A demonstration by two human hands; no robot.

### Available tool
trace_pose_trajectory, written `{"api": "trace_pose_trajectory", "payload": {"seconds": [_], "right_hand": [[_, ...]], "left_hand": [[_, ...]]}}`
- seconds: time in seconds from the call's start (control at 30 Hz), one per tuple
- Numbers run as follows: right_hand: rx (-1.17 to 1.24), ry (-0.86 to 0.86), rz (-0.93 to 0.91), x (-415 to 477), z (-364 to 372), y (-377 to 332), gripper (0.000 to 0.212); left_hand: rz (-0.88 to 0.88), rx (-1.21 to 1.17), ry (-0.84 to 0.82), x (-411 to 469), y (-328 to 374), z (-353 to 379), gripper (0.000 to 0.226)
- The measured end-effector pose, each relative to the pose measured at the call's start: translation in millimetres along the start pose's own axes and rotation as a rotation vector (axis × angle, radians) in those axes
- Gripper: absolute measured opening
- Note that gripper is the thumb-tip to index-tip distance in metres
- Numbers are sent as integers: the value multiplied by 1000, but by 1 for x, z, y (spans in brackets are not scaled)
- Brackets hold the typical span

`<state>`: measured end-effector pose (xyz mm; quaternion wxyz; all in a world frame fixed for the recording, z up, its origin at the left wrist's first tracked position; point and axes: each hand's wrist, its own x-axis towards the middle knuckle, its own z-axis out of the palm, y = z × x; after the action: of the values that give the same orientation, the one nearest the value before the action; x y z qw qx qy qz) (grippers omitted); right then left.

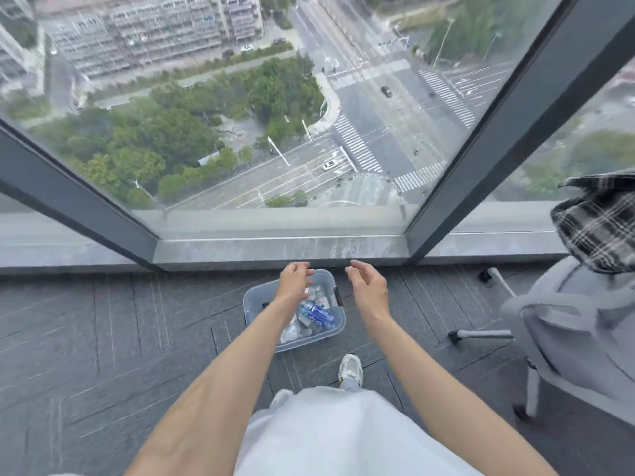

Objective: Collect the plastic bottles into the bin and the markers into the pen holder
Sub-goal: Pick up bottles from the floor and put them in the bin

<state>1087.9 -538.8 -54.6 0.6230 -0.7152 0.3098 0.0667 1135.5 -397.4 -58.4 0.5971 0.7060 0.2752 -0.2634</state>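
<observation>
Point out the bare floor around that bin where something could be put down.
Open carpet lies left of the bin, from the window sill back to the left arm. Right of it, a narrower strip reaches the chair legs. In front, the shoe crowds it; behind, the sill.

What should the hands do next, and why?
Probably lower both to grip the bin's sides and lift it. The left hand and right hand hover open and empty above it, and bottles already lie inside.
</observation>
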Motion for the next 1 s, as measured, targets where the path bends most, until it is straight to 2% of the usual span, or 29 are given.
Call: {"api": "trace_pose_trajectory", "payload": {"seconds": [0.17,0.43,0.73,1.0], "right_hand": [[105,191,-17,-44,-26,11,29],[298,663,56,-150,-84,53,33],[495,1170,117,-302,-179,130,32],[674,1495,140,-431,-278,231,36]], "left_hand": [[103,89,-168,-18,0,12,26],[203,346,-495,-83,-38,68,22],[349,614,-925,-223,-111,186,23],[395,817,-1211,-371,-221,290,21]]}}
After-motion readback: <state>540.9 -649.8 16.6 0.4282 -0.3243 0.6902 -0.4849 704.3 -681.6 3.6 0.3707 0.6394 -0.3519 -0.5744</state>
